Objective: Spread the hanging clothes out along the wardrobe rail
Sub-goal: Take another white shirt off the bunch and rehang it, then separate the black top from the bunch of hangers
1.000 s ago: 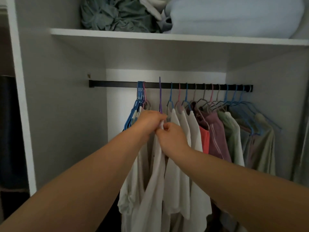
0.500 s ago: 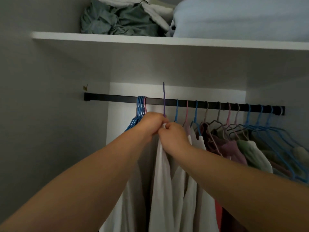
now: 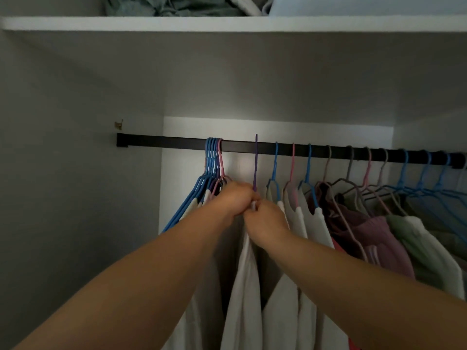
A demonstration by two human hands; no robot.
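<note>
A black rail runs across the wardrobe. A tight bunch of blue and pink hangers hangs left of centre. A purple hanger stands with its hook edge-on, its tip just above the rail. My left hand and my right hand meet just below it, both pinching the top of a white garment at the hanger's neck. To the right, white tops, a mauve top and a pale green top hang spaced on blue, pink and grey hangers.
A white shelf sits above the rail with crumpled green cloth and pale blue bedding on it. The wardrobe's grey left wall is close. The rail's left stretch carries no hangers.
The view has closed in and tilted up, so the rail sits lower in frame. Both hands stay pinched together at the purple hanger's neck; the hanger has hardly shifted along the rail.
</note>
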